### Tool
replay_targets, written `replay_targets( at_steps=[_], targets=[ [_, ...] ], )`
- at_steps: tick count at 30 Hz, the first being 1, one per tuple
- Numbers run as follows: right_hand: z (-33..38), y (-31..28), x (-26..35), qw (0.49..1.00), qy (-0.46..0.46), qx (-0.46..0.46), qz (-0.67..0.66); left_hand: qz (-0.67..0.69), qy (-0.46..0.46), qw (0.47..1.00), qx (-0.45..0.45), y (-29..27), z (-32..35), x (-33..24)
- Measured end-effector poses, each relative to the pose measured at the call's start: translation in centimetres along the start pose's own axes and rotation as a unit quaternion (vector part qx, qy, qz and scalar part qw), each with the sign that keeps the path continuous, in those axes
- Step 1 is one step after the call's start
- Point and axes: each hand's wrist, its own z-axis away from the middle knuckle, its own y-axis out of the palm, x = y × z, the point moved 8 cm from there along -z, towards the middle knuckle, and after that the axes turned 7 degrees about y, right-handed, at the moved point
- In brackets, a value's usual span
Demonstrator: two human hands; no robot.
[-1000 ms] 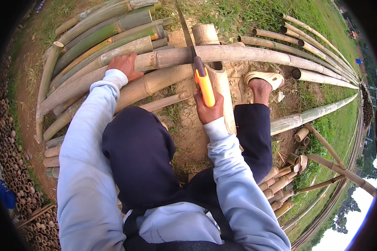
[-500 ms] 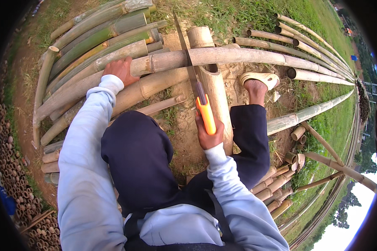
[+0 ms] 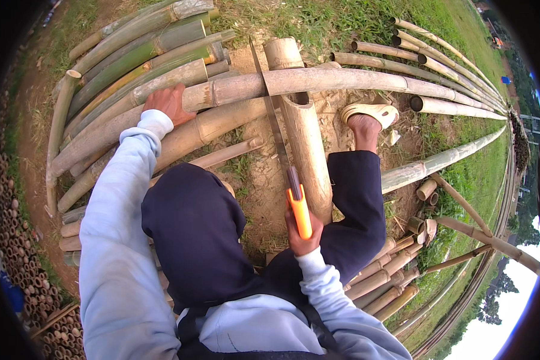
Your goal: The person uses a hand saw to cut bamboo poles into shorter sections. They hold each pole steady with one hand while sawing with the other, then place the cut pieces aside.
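Observation:
A long bamboo pole (image 3: 342, 78) lies crosswise in front of me, resting on a thick bamboo log (image 3: 306, 150). My left hand (image 3: 167, 104) is wrapped over the pole left of the log, pressing on it. In my right hand (image 3: 304, 231) is the orange handle of a hand saw (image 3: 276, 129), held near my right thigh. Its blade crosses the pole just left of the log, with the tip showing beyond the far side. How deep the blade sits in the pole I cannot tell.
Cut green and tan bamboo lengths (image 3: 156, 48) are stacked at the far left. Several long poles (image 3: 396, 71) stretch away to the right. Short pieces (image 3: 381, 279) lie by my right leg. My sandalled foot (image 3: 371, 115) stands on the dirt just right of the log.
My right hand has drawn the saw back toward my body, so less of the blade shows beyond the pole. My left hand stays on the pole.

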Motion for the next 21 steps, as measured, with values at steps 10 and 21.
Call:
replay_targets(
  at_steps=[10,21],
  targets=[
    [-2.9,5.2,-3.2,0.997,0.041,0.028,-0.063,0.001,0.009,1.000,0.004,-0.2,0.0,0.7],
    [-12.2,7.9,-0.6,0.995,-0.092,0.010,-0.023,0.008,0.011,1.000,0.007,-0.9,-0.8,-0.3]
  ],
)
